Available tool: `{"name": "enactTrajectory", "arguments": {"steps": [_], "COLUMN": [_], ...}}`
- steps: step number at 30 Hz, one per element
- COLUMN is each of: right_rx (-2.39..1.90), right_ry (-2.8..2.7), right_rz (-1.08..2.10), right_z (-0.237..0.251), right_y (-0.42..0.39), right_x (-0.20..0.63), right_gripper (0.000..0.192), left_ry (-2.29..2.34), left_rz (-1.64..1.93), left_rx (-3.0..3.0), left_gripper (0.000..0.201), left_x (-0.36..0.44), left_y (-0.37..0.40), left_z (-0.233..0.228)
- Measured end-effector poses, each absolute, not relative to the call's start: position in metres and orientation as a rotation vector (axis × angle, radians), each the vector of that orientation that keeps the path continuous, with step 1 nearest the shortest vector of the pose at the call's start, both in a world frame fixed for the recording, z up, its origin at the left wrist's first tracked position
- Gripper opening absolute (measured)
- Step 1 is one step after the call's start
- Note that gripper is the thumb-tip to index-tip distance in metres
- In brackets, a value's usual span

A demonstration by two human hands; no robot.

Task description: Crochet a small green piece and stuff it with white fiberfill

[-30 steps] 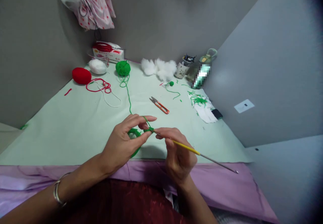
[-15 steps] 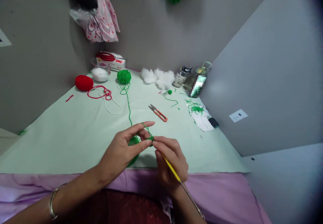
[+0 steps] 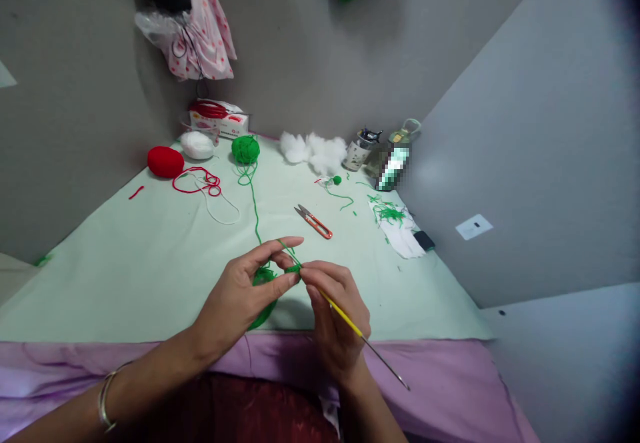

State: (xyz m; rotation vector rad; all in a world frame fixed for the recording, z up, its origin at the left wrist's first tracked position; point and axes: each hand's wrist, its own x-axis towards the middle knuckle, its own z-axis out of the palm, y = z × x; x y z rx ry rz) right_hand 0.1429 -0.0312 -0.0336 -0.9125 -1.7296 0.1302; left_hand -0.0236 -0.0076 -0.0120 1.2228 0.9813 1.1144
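1. Pinching a small green crochet piece [image 3: 265, 290] of soft, knobbly yarn, your left hand [image 3: 240, 296] closes thumb and fingers on its edge, index finger stretched out above with the strand [image 3: 255, 210] over it.
2. Your right hand [image 3: 335, 316] is closed around a thin hook [image 3: 350, 323], yellow at the grip and bare metal at the tail, its tip in the piece where both hands meet.
3. Beyond the grip lie orange snips [image 3: 314, 221]; farther off, a green ball [image 3: 245, 149], a red ball [image 3: 165, 161] and fluffy white stuffing [image 3: 315, 150].
4. Both wrists hang over the near edge of the pale green mat [image 3: 125, 263]; nothing blocks the hands.
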Motion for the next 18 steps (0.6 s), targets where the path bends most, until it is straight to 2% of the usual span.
{"name": "enactTrajectory", "arguments": {"steps": [6,8,13,18], "right_rx": [-0.875,-0.874,-0.865,-0.804], "right_ry": [-1.726,-1.675,-1.389,-1.235], "right_rz": [-0.209,-0.088,0.507,0.693], "right_z": [-0.052,-0.05,-0.03,-0.026], "right_y": [-0.032,-0.032,-0.033,-0.03], "right_x": [0.141,0.141,0.147,0.147], "right_gripper": [0.045,0.041,0.023,0.019], "left_ry": [0.738,0.677,0.723,0.779], "left_rz": [0.998,0.925,0.978,1.011], "left_rx": [0.795,0.675,0.748,0.954], "left_gripper": [0.055,0.054,0.042,0.034], "left_x": [-0.018,-0.02,-0.028,-0.027], "left_y": [-0.01,-0.006,0.003,0.0], "left_z": [-0.009,-0.008,-0.006,-0.007]}}
